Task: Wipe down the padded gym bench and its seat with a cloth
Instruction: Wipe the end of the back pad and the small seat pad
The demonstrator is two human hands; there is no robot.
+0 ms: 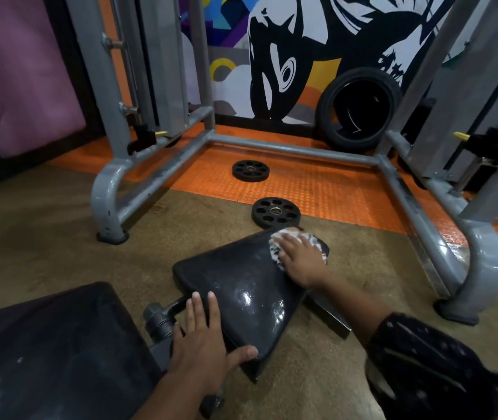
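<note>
Seat (241, 286) under cloth (284, 237), no legible writing.

A brown mat (44, 237) covers the near floor, an orange studded floor (317, 183) the far part. Two black weight plates lie there: one (250, 171) farther on the orange, one (275, 212) across the seam. A tyre (359, 109) stands far right.

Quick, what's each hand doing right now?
Left hand: open, resting flat on the black padded seat.
Right hand: open, pressing the white patterned cloth onto it.
</note>
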